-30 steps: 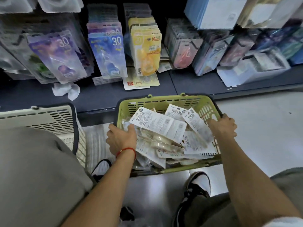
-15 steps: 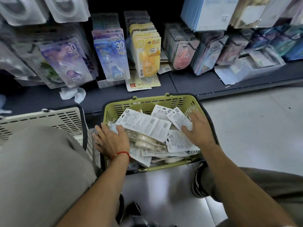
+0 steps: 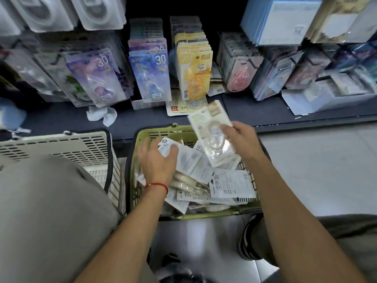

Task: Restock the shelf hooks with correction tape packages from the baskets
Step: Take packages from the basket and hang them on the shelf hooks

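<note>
Glossy flat package (image 3: 212,137) pinched by right hand (image 3: 242,139) above slatted green basket (image 3: 155,133).

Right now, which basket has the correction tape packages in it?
The green basket, where the left hand is reaching. The white basket to its left shows no packages.

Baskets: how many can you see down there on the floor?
2. A green basket sits in the middle, full of white packages, with both hands over it. A white basket stands just left of it, partly hidden behind the person's knee. Others may lie out of view.
</note>
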